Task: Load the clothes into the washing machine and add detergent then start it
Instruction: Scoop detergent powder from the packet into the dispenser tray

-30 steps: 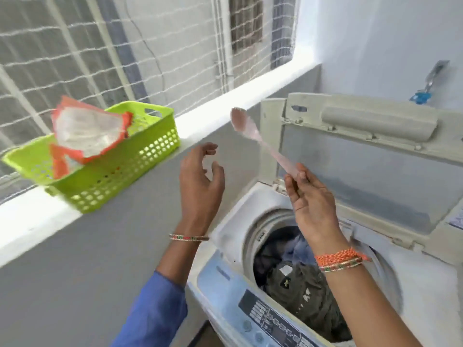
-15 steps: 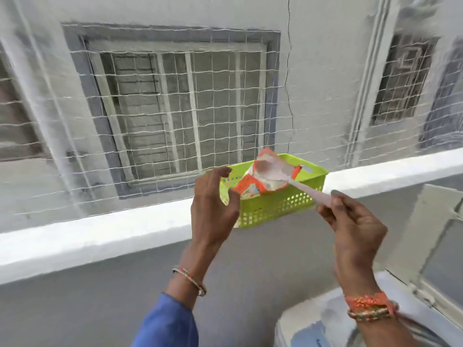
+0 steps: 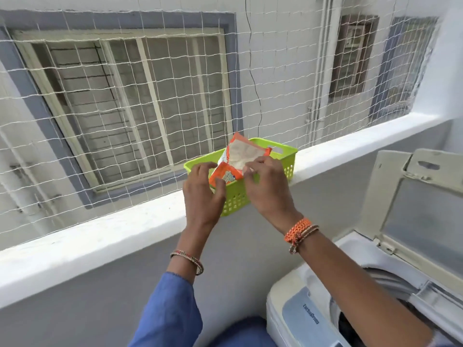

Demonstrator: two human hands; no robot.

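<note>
Because my hands cover its lower half, the print on the orange detergent pouch [image 3: 235,161] is unreadable. My left hand [image 3: 203,194] pinches its crinkled lower edge; my right hand [image 3: 266,189] closes on its open top. The pouch stands in the perforated green plastic basket [image 3: 288,159] on the white ledge [image 3: 100,236]. The washing machine [image 3: 310,311], lid [image 3: 423,209] raised, is cut off at lower right; its panel lettering is blurred.

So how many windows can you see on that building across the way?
3. A large barred window on the left behind the netting, a small dark one right of the pipes, and a grey-framed one furthest right. Others may lie out of frame.
</note>
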